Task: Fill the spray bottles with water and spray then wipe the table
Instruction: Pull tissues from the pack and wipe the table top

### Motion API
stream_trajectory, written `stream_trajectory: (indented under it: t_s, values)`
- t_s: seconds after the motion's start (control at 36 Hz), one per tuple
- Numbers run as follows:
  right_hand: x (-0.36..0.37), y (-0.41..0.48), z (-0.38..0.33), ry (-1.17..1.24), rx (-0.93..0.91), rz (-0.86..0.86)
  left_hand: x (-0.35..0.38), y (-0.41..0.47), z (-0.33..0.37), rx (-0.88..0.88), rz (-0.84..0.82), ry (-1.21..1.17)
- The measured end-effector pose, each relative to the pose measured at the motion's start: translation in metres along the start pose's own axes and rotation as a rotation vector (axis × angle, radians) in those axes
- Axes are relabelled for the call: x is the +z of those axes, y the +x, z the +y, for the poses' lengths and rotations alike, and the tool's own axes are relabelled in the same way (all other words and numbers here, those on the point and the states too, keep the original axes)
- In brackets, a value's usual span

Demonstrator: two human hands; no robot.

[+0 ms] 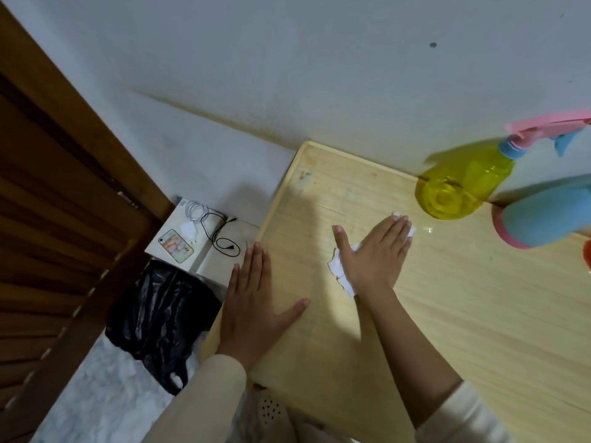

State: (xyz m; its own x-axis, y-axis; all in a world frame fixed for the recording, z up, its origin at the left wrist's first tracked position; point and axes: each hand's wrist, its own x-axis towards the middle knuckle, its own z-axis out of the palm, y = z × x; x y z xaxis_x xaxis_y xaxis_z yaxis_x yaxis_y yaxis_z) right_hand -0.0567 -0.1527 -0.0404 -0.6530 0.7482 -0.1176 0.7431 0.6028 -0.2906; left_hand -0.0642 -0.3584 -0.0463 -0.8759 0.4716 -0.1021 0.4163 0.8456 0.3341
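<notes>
So this is the wiping bit: the right hand point(372, 257) lies flat, fingers straight, pressing a crumpled white paper tissue point(339, 274) onto the pale wooden table point(463, 314) about mid-frame. It isn't clutching the tissue, just palming it down. The left hand point(252, 305) is flat and relaxed too, holding nothing, resting on the table's edge at roughly 8 o'clock from the tissue. The translucent yellow plastic spray bottle point(457, 190) with the pink trigger stands at 2 o'clock, near the wall, with a blue plastic bottle point(543, 212) just beside it at 3 o'clock. My take: keep even pressure through the whole palm so the tissue doesn't bunch or tear, and work in overlapping strokes. There's a wet glint between the fingertips and the yellow bottle, so I'd sweep toward that next, but ease off before bumping the bottles. The braced left hand should help stop the table from sliding.
</notes>
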Motion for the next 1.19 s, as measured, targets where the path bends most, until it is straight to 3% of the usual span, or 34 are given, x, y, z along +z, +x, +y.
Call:
stream_trajectory:
  t_s: [0.47, 0.58, 0.69, 0.83, 1.19]
  values:
    - [0.002, 0.029, -0.037, -0.148, -0.357, -0.144, 0.0, 0.001, 0.001, -0.023, -0.011, -0.005]
    - [-0.002, 0.033, -0.03, -0.087, -0.471, -0.169, 0.003, 0.001, -0.001, -0.016, -0.005, -0.009]
    - [-0.009, 0.032, -0.015, 0.017, -0.358, -0.099, 0.003, 0.0, -0.002, -0.014, -0.012, -0.016]
    - [0.001, 0.032, -0.024, -0.036, -0.304, -0.103, -0.001, 0.0, -0.001, -0.018, -0.015, -0.026]
    - [0.011, 0.022, -0.037, -0.071, -0.511, -0.084, -0.001, 0.0, -0.001, -0.011, 0.016, -0.035]
